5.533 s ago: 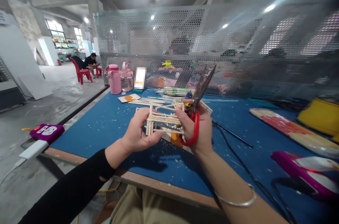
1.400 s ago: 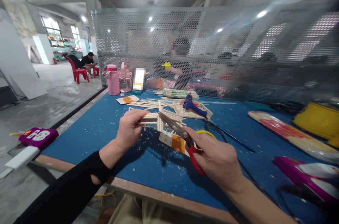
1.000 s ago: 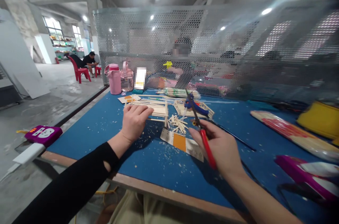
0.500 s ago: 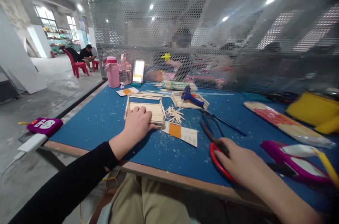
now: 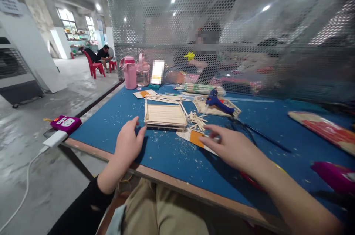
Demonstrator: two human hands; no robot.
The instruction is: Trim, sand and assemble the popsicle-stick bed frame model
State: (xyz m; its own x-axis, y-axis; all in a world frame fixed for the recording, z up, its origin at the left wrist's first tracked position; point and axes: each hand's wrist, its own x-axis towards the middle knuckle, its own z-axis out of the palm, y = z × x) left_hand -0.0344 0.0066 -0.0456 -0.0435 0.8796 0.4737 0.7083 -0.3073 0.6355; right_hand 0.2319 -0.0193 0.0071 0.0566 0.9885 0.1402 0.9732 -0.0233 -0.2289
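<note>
A shallow frame of thin wooden sticks (image 5: 165, 116) lies on the blue tabletop. My left hand (image 5: 128, 139) is beside its front left corner, thumb and fingers apart, holding nothing. Above the white and orange card (image 5: 196, 137) hovers my right hand (image 5: 231, 144), its thumb and fingers spread and empty. Short cut stick pieces (image 5: 196, 121) are heaped between the frame and that hand. My right forearm mostly hides the red-handled pliers (image 5: 251, 180).
A blue glue gun (image 5: 219, 103) rests on a second stick frame (image 5: 200, 106). Behind are bagged sticks (image 5: 203, 89), a pink thermos (image 5: 129, 74) and a perforated screen (image 5: 155, 31). Purple power strips (image 5: 66, 124) sit at the table's sides. A person (image 5: 104, 55) sits far left.
My left hand has come off the stick frame and moved left and nearer. My right hand has let go of the pliers and moved up over the card. The view has swung left.
</note>
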